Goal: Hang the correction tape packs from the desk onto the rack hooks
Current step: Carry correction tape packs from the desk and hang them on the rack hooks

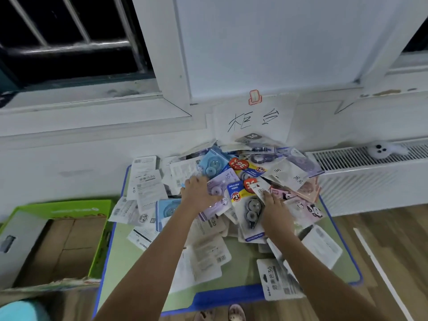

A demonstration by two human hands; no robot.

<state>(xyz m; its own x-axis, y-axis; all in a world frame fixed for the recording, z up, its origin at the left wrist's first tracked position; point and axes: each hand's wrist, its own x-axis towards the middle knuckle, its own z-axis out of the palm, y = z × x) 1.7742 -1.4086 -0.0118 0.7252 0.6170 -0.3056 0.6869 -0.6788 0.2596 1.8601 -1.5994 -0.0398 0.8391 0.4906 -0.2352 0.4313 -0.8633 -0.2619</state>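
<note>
Correction tape packs (234,188) lie heaped on the table (120,258); picking has begun: left hand (199,191) rests flat, right hand (274,206) pinches a white pack (259,187) (no rack visible). Next: lift it free.

Dim, soft, wide-angle edge distortion.

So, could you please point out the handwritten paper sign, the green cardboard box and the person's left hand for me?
handwritten paper sign (252,121), head view, on the inked characters.
green cardboard box (74,210), head view, on its far green wall.
left hand (198,193), head view, on the back of the hand.
</note>
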